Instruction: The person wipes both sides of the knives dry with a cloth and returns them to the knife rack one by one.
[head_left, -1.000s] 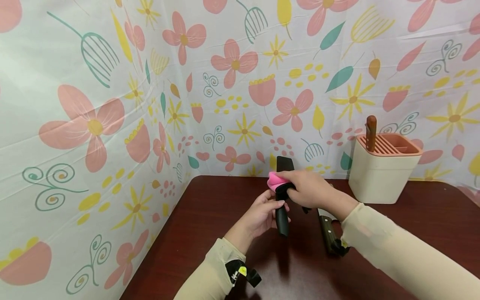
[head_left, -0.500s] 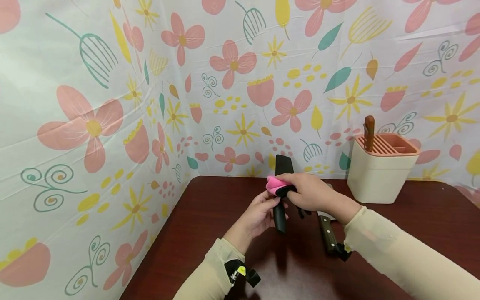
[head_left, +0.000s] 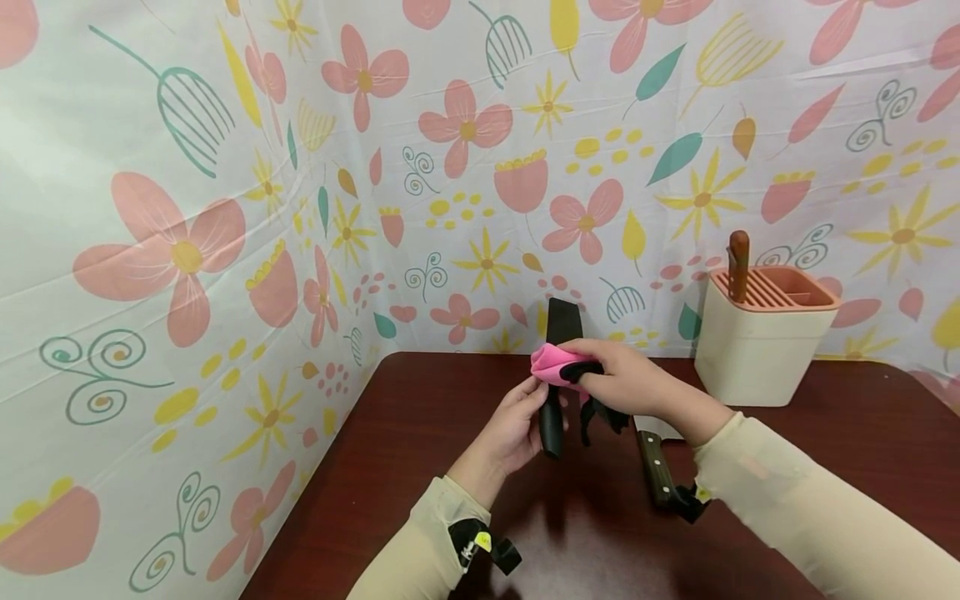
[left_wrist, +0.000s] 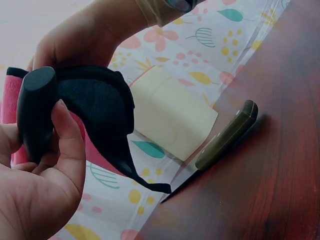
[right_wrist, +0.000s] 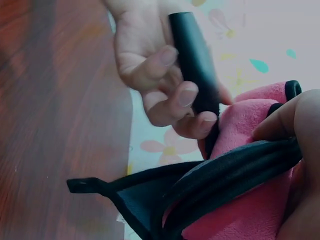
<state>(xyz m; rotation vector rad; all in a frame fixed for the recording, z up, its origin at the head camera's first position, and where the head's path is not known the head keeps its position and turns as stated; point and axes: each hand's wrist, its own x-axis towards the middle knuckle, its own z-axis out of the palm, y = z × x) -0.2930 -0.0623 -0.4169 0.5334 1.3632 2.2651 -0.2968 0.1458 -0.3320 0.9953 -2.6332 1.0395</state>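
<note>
A black knife [head_left: 564,320] stands upright over the table, its broad blade pointing up. My left hand [head_left: 510,433] grips its black handle [left_wrist: 36,107] with thumb and fingers. With my right hand [head_left: 626,379] I hold a folded pink cloth [head_left: 552,362] with black edging round the blade near the handle, covering that part. A dark corner of the cloth [right_wrist: 145,190] hangs down with a small loop. On the table under my right forearm lies a second knife [head_left: 657,471], with a riveted dark handle and most of its blade hidden by the arm.
A cream knife block [head_left: 765,354] with a slotted pink top stands at the back right. One brown-handled knife [head_left: 738,267] sits in it. The dark red table [head_left: 420,417] meets a flower-print curtain [head_left: 450,208] at the back and left.
The black knife has shifted slightly up and left. The cloth has slid and turned a little along the blade, and more of its black edge hangs below my right hand.
</note>
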